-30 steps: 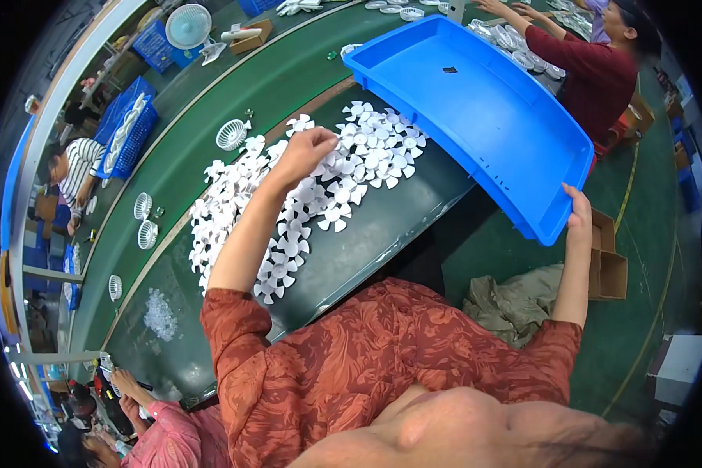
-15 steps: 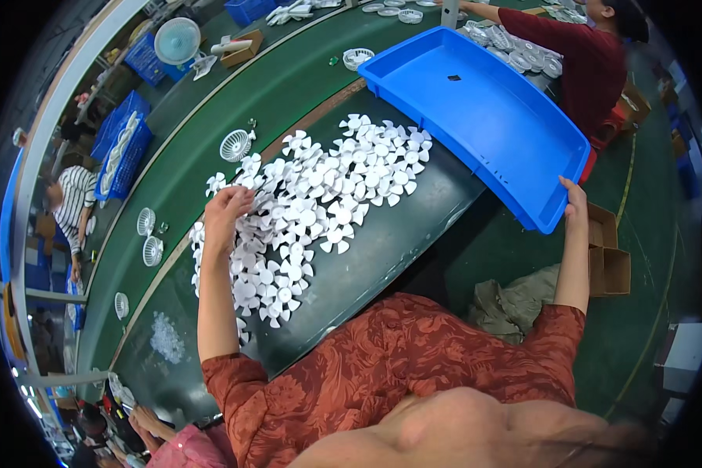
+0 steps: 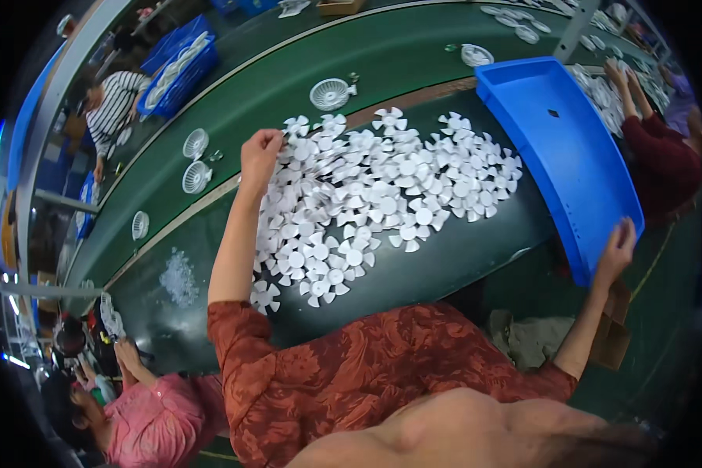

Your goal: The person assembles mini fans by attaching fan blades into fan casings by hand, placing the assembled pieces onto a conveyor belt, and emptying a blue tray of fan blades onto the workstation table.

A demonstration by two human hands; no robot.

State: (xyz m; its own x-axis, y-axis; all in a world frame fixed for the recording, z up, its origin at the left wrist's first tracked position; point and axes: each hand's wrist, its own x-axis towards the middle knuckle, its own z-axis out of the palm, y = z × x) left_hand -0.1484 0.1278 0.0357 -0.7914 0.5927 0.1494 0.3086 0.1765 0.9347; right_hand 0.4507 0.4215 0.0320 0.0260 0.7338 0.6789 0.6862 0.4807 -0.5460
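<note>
White plastic fan blades (image 3: 386,204), most with three broad vanes, lie heaped on the dark table. My left hand (image 3: 261,160) is at the heap's far left edge, its fingers curled inward; whatever they may hold is hidden. To the right of the heap, a shallow blue tray (image 3: 573,168) slants across the table's right end, its near end jutting past the edge. My right hand (image 3: 618,248) grips the rim at that near end. Inside the tray only a small dark patch shows.
Behind the heap runs a green conveyor belt (image 3: 265,105) carrying white round grilles (image 3: 331,94). Small clear pieces (image 3: 179,277) lie on the table at left. A co-worker in pink (image 3: 160,417) sits near left, another in dark red (image 3: 663,168) at far right. A cardboard box (image 3: 610,335) stands below right.
The view has shifted left, so the table, heap and tray appear further right. My left hand has drawn its fingers in at the heap's edge. My right hand stays at the tray's near end.
</note>
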